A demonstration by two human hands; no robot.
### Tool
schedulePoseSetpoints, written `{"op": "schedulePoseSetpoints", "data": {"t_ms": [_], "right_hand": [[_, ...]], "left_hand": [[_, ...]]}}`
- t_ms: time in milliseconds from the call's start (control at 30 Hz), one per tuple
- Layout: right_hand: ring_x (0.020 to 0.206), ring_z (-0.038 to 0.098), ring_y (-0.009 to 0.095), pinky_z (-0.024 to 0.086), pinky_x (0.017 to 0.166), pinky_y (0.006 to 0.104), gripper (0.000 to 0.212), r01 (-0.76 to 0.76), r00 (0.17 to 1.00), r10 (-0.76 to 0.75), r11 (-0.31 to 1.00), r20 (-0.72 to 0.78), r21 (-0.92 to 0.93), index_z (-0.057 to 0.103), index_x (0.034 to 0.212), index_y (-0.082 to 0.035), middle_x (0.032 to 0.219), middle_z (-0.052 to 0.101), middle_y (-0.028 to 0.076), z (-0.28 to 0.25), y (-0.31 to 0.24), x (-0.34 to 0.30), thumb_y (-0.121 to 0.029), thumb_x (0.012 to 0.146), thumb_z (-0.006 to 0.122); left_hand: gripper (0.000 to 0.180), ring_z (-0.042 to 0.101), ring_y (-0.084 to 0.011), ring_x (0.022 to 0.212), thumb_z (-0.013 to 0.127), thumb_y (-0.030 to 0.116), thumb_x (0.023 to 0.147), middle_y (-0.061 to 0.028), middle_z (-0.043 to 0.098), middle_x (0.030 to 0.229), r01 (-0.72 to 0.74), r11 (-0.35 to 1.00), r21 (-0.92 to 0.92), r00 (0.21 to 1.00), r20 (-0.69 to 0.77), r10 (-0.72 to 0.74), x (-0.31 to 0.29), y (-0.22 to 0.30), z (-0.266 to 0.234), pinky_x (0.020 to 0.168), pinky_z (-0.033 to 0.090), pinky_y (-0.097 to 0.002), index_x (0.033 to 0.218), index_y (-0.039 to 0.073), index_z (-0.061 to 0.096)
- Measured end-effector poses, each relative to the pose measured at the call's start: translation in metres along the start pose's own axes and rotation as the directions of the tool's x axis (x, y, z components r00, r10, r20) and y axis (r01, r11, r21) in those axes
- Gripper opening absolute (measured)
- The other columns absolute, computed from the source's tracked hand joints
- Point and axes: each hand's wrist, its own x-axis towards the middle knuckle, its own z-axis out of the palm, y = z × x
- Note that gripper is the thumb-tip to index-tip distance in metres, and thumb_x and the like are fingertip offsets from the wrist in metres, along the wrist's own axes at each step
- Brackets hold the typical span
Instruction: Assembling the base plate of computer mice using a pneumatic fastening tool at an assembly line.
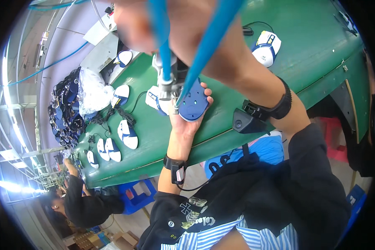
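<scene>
My left hand (183, 123) holds a computer mouse (194, 102) upside down over the green table, its dark blue underside with small holes facing up. Its fingertips wrap the far right edge. Over the mouse stands a metal-headed power screwdriver (169, 79), with its tip down at the mouse's left side. My right hand (183, 31), blurred and close to the camera, is closed around the screwdriver's upper part, which is mostly hidden. Blue tubes (210, 39) cross in front of that hand. Another white and blue mouse (153, 96) lies just left of the held one.
Several white and blue mice (128, 134) with black cables lie along the green table (162, 143) to the left. A heap of dark cabled parts (66, 108) and a clear plastic bag (91, 91) sit at its far side. One mouse (266, 48) lies at right. A co-worker (91, 204) sits at lower left.
</scene>
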Motion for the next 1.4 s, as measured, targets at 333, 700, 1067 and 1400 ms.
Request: {"op": "schedulePoseSetpoints", "data": {"t_ms": [333,700,1067,1400], "right_hand": [[0.073,0.059,0.006,0.046,0.065,0.0228,0.016,-0.028,0.996,-0.040,0.727,0.084,0.687,0.068,0.097,0.000,0.080,0.066,0.000,0.027,0.063,0.007,-0.016,0.096,0.069],[0.067,0.059,0.006,0.048,0.063,0.0256,0.016,-0.028,0.991,0.021,0.999,0.136,0.045,0.067,0.099,0.000,0.077,0.065,-0.001,0.005,0.042,0.000,-0.015,0.097,0.067],[0.066,0.059,0.006,0.048,0.062,0.0256,0.016,-0.040,0.994,0.045,0.998,0.096,-0.055,0.067,0.099,0.000,0.077,0.065,-0.001,-0.005,0.008,0.004,-0.015,0.097,0.067],[0.066,0.059,0.006,0.048,0.062,0.0255,0.016,-0.043,0.990,0.045,0.999,0.134,-0.022,0.067,0.099,0.001,0.076,0.065,-0.001,0.003,0.022,-0.003,-0.016,0.097,0.067]], "left_hand": [[0.056,0.052,-0.0334,0.112,0.030,0.053,0.102,-0.0143,0.057,0.126,0.019,0.997,-0.078,0.999,-0.046,-0.022,-0.005,0.005,-0.010,0.088,0.049,-0.0524,0.128,0.010,0.054],[0.050,0.060,-0.0393,0.107,0.052,0.045,0.099,-0.0221,0.061,0.118,-0.042,0.999,0.000,0.999,0.021,0.042,-0.005,0.009,-0.004,0.088,0.054,-0.0503,0.125,0.004,0.060],[0.061,0.050,-0.0312,0.110,0.054,0.042,0.097,-0.0203,0.048,0.122,-0.088,0.996,0.017,0.992,-0.084,0.089,-0.007,0.019,-0.005,0.094,0.052,-0.0448,0.132,-0.007,0.046],[0.049,0.067,-0.0292,0.105,0.048,0.052,0.100,-0.0081,0.069,0.119,-0.090,0.994,0.058,0.987,-0.126,0.097,-0.009,0.020,-0.003,0.085,0.058,-0.0505,0.131,0.014,0.057]]}}
